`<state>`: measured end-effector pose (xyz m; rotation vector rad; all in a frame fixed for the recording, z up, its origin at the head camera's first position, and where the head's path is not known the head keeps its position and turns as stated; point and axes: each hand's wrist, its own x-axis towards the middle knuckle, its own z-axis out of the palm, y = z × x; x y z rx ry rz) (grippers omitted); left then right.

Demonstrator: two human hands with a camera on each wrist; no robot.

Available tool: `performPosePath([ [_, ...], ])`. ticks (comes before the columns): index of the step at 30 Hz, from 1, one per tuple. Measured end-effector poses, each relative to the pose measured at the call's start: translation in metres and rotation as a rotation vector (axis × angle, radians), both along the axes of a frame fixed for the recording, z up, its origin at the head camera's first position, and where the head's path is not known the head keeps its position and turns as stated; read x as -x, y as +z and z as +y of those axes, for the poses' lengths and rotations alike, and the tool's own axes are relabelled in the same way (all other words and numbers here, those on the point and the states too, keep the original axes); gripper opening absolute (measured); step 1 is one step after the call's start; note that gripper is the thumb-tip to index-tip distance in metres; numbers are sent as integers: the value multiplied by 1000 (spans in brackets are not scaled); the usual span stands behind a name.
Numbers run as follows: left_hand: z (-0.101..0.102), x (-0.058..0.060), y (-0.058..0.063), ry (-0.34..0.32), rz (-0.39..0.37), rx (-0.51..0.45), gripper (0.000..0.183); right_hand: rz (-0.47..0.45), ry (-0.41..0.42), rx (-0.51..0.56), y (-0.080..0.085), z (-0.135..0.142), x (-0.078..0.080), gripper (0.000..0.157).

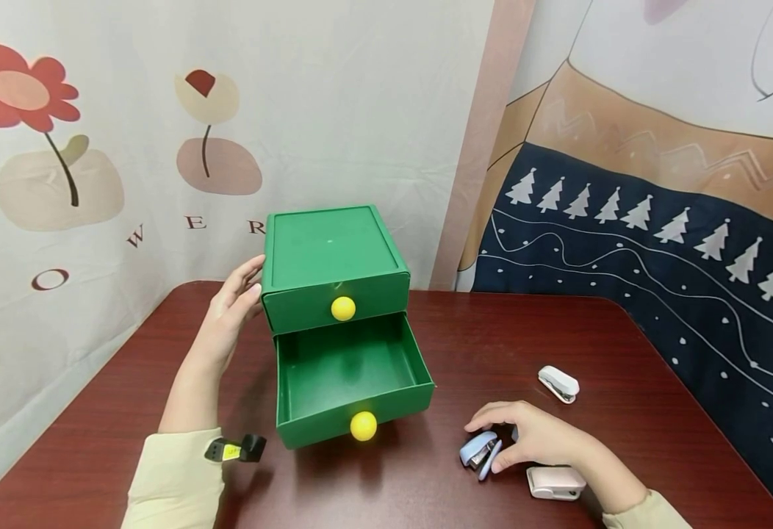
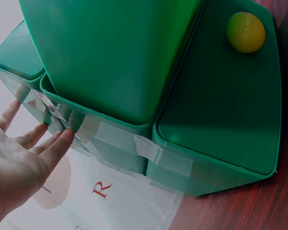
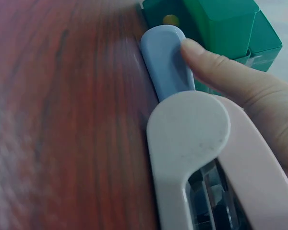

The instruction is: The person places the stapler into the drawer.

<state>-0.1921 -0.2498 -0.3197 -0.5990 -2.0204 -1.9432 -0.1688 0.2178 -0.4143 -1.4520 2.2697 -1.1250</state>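
Note:
A green drawer cabinet [image 1: 333, 246] with yellow knobs stands on the table, its middle drawer [image 1: 320, 420] pulled out and bare inside. My left hand [image 1: 231, 305] rests its extended fingertips on the cabinet's left side, over clear tape in the left wrist view. Below the pulled-out drawer, that view also shows the closed bottom drawer [image 2: 221, 96]. At the right, my right hand [image 1: 535, 433] grips a blue stapler [image 1: 472, 447] on the tabletop, thumb against its near end. The other fingers arch over it, partly hidden. Close by the right wrist lies a pale pink stapler [image 1: 554, 483].
A white stapler [image 1: 558, 383] lies farther back, beyond the right hand. The dark red wooden table [image 1: 492, 338] ends at printed curtains [image 1: 360, 110] behind and to the right. The pulled-out drawer juts toward the front of the table.

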Motion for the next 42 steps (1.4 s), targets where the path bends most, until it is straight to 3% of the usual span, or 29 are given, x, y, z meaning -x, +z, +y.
performPosePath([
  [6, 0, 0, 0, -1, 2, -1, 48, -7, 22, -1, -2, -1, -1, 46],
  [14, 0, 0, 1, 4, -3, -2, 48, 66, 55, 19, -4, -6, 0, 44],
  [22, 1, 0, 1, -1, -2, -6, 48, 0, -14, 35, -1, -6, -3, 40],
  [30, 1, 0, 1, 5, -11, 5, 48, 61, -59, 127, 3, -6, -3, 41],
  [38, 0, 0, 1, 3, 1, -4, 48, 55, -228, 168, 18, -9, -8, 42],
  [42, 0, 0, 0, 4, -1, -2, 48, 88, -272, 191, 28, -12, -11, 44],
])
